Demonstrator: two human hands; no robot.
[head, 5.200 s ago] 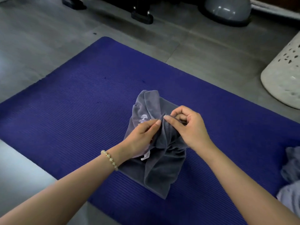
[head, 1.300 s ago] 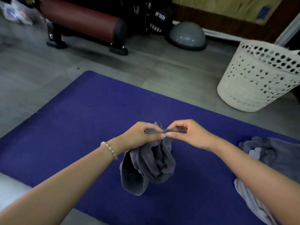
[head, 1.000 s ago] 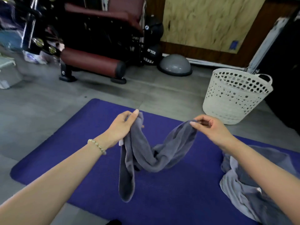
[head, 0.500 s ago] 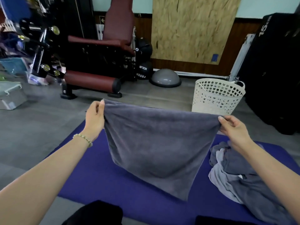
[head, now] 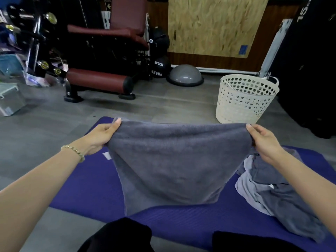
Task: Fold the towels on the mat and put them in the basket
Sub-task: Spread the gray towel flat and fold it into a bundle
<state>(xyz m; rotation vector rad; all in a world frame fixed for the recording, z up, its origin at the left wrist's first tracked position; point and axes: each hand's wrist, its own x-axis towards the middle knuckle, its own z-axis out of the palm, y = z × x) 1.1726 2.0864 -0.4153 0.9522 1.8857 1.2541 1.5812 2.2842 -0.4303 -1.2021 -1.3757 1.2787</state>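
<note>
A dark grey towel [head: 174, 160] hangs spread out flat in the air above the purple mat [head: 87, 182]. My left hand [head: 101, 136] pinches its upper left corner and my right hand [head: 263, 140] pinches its upper right corner. The towel's lower edge hangs just over the mat. A heap of unfolded grey towels [head: 278, 193] lies on the mat's right side, under my right forearm. The cream perforated basket [head: 245, 99] stands upright on the floor beyond the mat, at the right.
A maroon padded gym bench [head: 101, 77], black medicine balls [head: 160, 68] and a grey half-dome [head: 185, 75] stand at the back. A tall black bag [head: 309, 70] stands right of the basket. A clear plastic box [head: 9, 99] sits far left. My dark-clothed knees [head: 123, 235] show at the bottom.
The crumpled towel was lifted off the mat and my hands moved apart, stretching it out flat. In the last half second the towel sank slightly and its lower edge now hangs squarer.
</note>
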